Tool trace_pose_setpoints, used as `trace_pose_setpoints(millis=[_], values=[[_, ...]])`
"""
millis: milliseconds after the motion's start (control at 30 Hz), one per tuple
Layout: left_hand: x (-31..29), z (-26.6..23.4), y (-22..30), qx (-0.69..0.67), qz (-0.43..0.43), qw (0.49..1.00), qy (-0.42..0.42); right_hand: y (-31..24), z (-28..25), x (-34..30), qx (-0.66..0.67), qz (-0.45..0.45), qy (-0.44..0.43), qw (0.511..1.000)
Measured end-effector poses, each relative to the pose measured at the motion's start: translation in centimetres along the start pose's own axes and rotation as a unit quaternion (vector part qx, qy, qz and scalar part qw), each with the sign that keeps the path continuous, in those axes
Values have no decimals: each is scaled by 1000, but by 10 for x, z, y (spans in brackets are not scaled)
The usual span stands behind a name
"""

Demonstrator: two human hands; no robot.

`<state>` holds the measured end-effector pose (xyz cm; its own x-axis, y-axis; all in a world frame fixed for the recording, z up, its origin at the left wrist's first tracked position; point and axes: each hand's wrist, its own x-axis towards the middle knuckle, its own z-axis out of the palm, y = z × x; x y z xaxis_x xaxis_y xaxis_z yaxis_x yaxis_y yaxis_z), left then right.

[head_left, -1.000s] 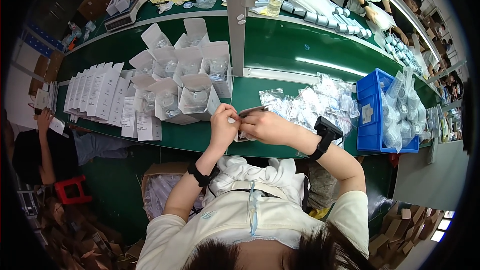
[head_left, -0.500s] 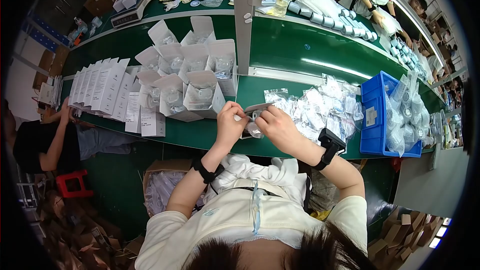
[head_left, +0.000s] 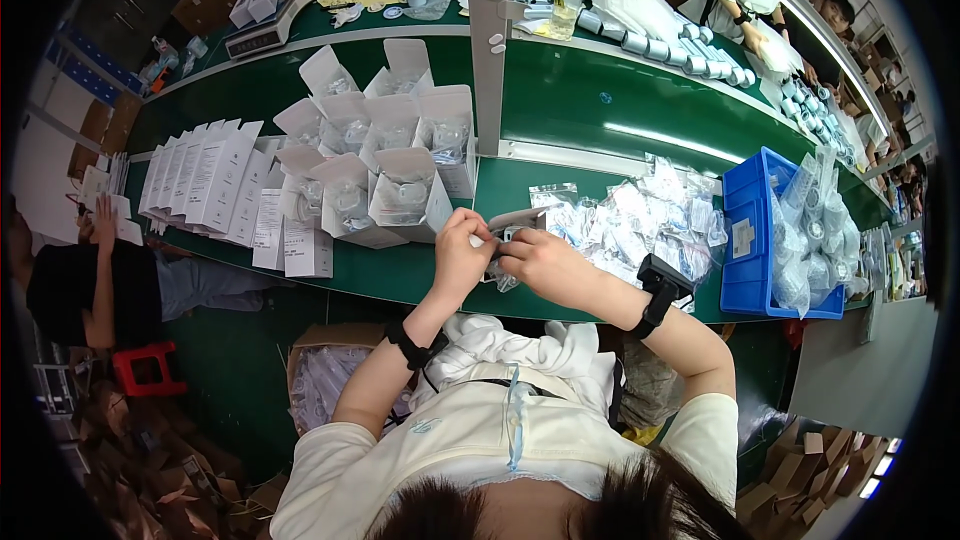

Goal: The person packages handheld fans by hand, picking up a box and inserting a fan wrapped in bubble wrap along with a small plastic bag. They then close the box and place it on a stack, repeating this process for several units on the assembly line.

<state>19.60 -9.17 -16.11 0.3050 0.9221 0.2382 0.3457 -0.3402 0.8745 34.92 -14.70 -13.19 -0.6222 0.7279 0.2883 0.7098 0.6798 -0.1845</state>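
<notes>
My left hand (head_left: 461, 253) and my right hand (head_left: 533, 257) meet over the front edge of the green workbench (head_left: 560, 110), both closed on a small clear plastic bag (head_left: 503, 240) with a little part inside. Each wrist wears a black band. Just left of my hands stand several open white boxes (head_left: 400, 190) holding bagged parts. To the right lies a heap of clear bagged parts (head_left: 640, 220).
Flat white cartons (head_left: 205, 175) stand in a row at the left. A blue bin (head_left: 765, 240) of bagged parts sits at the right. A grey post (head_left: 487, 40) rises from the bench. A cardboard box (head_left: 320, 375) sits under the bench. Another person (head_left: 90, 280) sits at left.
My hands have stayed together on the small bag, shifting slightly right and nearer the bench edge. The person at left has raised a hand.
</notes>
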Motion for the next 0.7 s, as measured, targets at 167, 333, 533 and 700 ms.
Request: trace_pose_setpoints(millis=[167, 333, 533, 700], values=[[2, -2, -9, -8, -11, 1000, 9, -8, -6, 13, -31, 21, -17, 999], [-1, -5, -7, -11, -11, 1000, 22, -14, -7, 7, -56, 14, 103, 993], [2, 1, -13, -16, -10, 1000, 18, -23, -5, 6, -33, 106, -190, 976], [-4, -5, -4, -1, 35, 999, -41, -12, 9, -21, -18, 41, 166, 985]])
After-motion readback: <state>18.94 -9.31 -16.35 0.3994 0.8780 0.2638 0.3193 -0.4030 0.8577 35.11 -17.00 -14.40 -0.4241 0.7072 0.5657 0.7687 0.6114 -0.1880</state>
